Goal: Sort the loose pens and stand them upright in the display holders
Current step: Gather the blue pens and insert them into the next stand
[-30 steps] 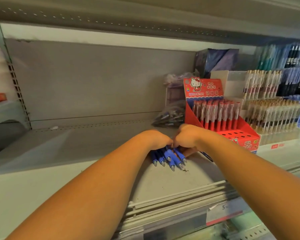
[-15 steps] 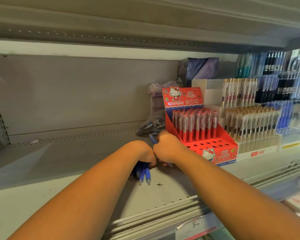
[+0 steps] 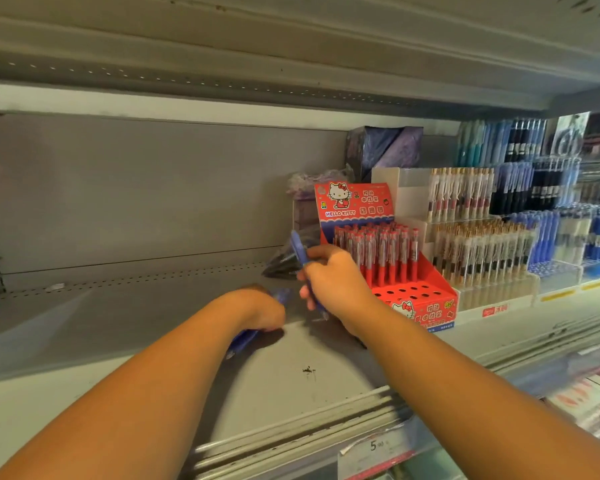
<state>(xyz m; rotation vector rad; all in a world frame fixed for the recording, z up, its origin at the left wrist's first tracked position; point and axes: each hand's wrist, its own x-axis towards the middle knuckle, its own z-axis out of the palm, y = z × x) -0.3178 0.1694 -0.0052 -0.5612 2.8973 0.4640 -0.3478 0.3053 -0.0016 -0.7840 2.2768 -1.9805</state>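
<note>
Centre frame, the right hand (image 3: 335, 284) curls its fingers round one blue pen (image 3: 298, 249), nearly upright — probably bound for the free front holes of the red holder (image 3: 430, 287) just right. The left hand (image 3: 260, 311) grips a bunch of pens (image 3: 245, 339) low on the shelf (image 3: 118, 323) — kept together.

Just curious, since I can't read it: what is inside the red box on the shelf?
Red pens stand upright in the back rows of the red box; its front holes are empty. The right hand, holding a blue pen, covers its left side.
</note>
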